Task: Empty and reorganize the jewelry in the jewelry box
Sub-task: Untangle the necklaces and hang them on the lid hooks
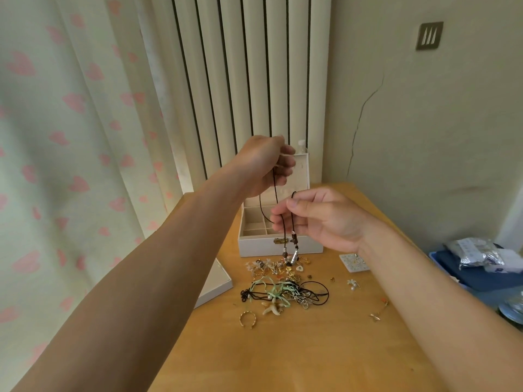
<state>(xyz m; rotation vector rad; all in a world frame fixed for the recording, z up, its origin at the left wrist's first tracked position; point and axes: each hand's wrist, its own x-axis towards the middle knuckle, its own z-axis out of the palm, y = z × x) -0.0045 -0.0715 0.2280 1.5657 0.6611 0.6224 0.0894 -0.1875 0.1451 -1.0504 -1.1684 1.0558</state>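
While our left hand (264, 162) curls its fingers (286, 163) round the upper end of a black cord necklace (275, 193), our right hand (322, 220) pinches the cord lower down between thumb and fingers (281, 215). Its beaded ends dangle just below the right fingers, with the open jewelry box (254, 244) behind them. Below both hands, nearer us, the tangled jewelry pile (283, 288) lies on the bench (268, 355).

Open table (283, 349) near edge; jewelry pile (283, 287) blocks approach to jewelry box (278, 244).
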